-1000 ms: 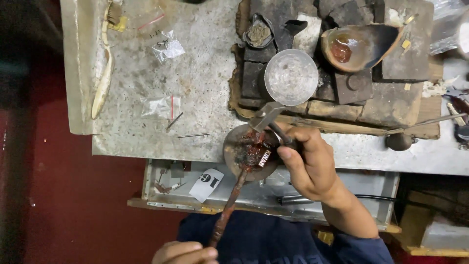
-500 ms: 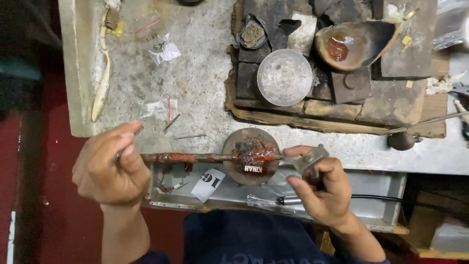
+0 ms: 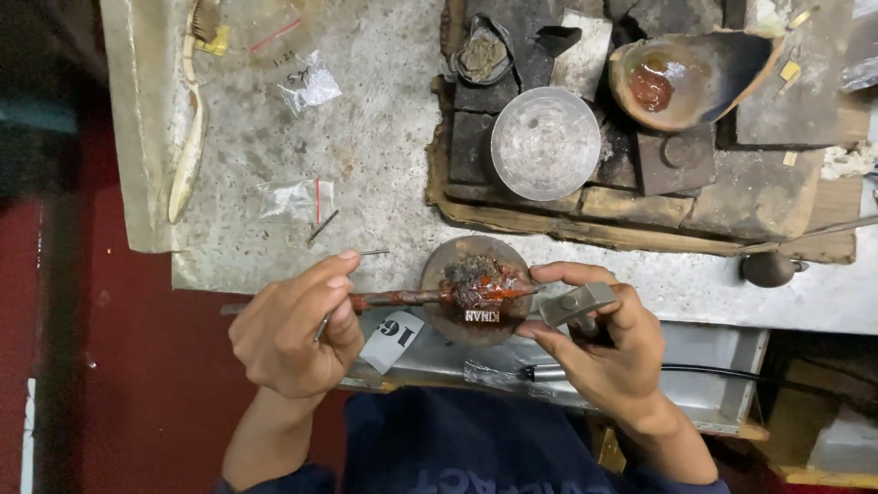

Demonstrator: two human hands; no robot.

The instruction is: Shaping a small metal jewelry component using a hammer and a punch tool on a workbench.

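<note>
My left hand (image 3: 293,334) grips the thin end of a reddish-brown stick (image 3: 398,297) that lies level across the bench edge, with a thin metal pin also between its fingers. The stick's far end carries a lump of dark and orange wax (image 3: 480,284) over a small round wooden disc (image 3: 476,320). My right hand (image 3: 599,352) holds that waxed end with its fingertips and also clasps a grey metal tool (image 3: 576,304) in the palm.
A round clear glass dish (image 3: 546,143) sits on charred blocks (image 3: 695,183) at the back, beside a brown bowl (image 3: 686,78) with red residue. Small plastic bags (image 3: 293,199) and a toothbrush (image 3: 190,137) lie on the speckled bench. An open drawer (image 3: 722,384) sits below.
The stick has swung from hanging down to lying level. My left hand came up from my lap and took its thin end; my right hand shifted right along the waxed end.
</note>
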